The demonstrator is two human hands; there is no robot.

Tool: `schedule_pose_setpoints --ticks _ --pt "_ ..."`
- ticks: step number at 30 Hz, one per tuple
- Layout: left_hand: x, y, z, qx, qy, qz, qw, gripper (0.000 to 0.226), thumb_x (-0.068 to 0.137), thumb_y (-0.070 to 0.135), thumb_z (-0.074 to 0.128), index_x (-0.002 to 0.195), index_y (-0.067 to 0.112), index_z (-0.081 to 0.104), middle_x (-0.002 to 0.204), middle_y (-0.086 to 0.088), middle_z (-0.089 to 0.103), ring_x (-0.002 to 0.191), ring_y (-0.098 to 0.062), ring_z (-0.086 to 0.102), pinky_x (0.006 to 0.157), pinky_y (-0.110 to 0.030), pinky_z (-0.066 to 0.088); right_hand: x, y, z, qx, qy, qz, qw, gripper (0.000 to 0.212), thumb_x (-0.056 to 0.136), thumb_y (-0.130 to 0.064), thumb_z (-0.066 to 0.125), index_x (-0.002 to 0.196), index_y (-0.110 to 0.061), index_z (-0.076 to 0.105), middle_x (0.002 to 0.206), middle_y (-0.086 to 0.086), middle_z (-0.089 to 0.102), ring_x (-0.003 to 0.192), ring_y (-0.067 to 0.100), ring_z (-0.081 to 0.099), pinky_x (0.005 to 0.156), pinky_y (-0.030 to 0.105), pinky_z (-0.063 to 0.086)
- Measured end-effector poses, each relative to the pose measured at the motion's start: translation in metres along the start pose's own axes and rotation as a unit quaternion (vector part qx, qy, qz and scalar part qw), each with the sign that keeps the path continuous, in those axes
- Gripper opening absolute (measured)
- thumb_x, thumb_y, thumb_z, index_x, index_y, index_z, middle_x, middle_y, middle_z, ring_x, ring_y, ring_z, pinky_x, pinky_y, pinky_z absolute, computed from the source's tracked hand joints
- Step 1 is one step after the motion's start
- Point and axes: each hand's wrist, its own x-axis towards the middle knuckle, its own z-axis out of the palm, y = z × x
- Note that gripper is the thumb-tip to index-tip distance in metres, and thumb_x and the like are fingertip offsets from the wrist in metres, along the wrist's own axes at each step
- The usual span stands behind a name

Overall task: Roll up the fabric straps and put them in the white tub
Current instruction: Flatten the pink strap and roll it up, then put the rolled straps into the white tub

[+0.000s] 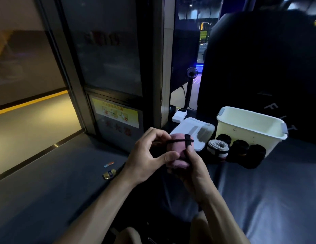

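Fingers, left hand (150, 155): curled, pinching the black elastic band (176, 141) and drawing it taut across the top of the roll.
Fingers, right hand (189, 166): wrapped around the pink strap roll (176, 150) from below; index finger raised, with the band looped round its tip.
Pink strap roll: fully wound, soft-looking, dusty pink, held in the air between both hands, near-left of the white tub (249, 131). Long axis cannot be told under the fingers.
White tub: open, upright, on the dark mat (259, 191); nothing visible inside it from this angle.
Key relation: tub lies right and beyond the roll; right hand is the nearer one for the transfer, by judgement.
White strap roll (218, 148): banded, lying just left of the tub's front.
Black strap rolls (247, 152): three, against the tub's front wall, outside it.
Tub lid (194, 131): flat, left of the tub, behind the hands.
Step in hand: securing the band appears unfinished.
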Motion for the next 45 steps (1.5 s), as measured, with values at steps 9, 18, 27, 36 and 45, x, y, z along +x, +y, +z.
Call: schedule_pose_setpoints --ticks 9,18,27,36,45 --pt "0.000 0.011 0.086 -0.006 0.014 0.000 1.000 0.038 0.079 0.051 0.074 0.089 0.016 0.063 0.087 0.010 0.062 0.083 -0.014 0.062 0.075 -0.015 0.044 -0.032 -0.018 -0.053 0.112 0.116 -0.016 0.987 0.066 0.073 -0.056 0.077 0.117 -0.006 0.072 0.117 0.022 0.070 0.092 0.025 0.069 0.068 0.030 0.056" --pt "0.015 -0.051 0.131 0.026 -0.222 -0.101 0.969 0.017 0.089 0.025 0.079 0.104 0.021 0.072 0.099 0.007 0.070 0.091 -0.010 0.069 0.084 -0.022 0.053 -0.060 -0.018 -0.162 -0.127 0.252 0.045 0.958 0.029 0.085 -0.017 0.078 0.108 -0.004 0.068 0.087 0.011 0.071 0.071 0.015 0.068 0.056 0.024 0.056" --pt "0.035 -0.098 0.151 0.103 -0.202 -0.185 0.956 0.008 0.091 0.019 0.076 0.089 0.027 0.074 0.078 0.008 0.074 0.071 -0.013 0.071 0.073 -0.028 0.056 -0.014 -0.012 -0.261 -0.424 0.351 -0.027 0.834 0.063 0.063 -0.024 0.096 0.116 -0.033 0.062 0.104 -0.021 0.068 0.092 -0.022 0.058 0.077 -0.002 0.040" --pt "0.166 -0.127 0.205 0.045 -0.104 -0.278 0.954 0.019 0.096 0.031 0.069 0.107 0.018 0.060 0.097 -0.006 0.074 0.065 -0.018 0.072 0.059 -0.031 0.056 -0.005 0.032 -0.294 -0.466 0.349 -0.049 0.812 0.072 0.068 -0.027 0.091 0.131 -0.033 0.056 0.120 -0.017 0.061 0.111 -0.005 0.058 0.098 0.020 0.048" --pt "0.252 -0.162 0.276 0.051 -0.099 -0.433 0.894 0.058 0.094 0.054 0.063 0.118 0.002 0.059 0.101 -0.014 0.071 0.065 -0.025 0.066 0.053 -0.030 0.058 -0.005 0.040 -0.304 -0.481 0.352 -0.066 0.800 0.085 0.066 -0.047 0.086 0.141 -0.028 0.049 0.124 -0.016 0.052 0.120 0.004 0.055 0.104 0.031 0.048"
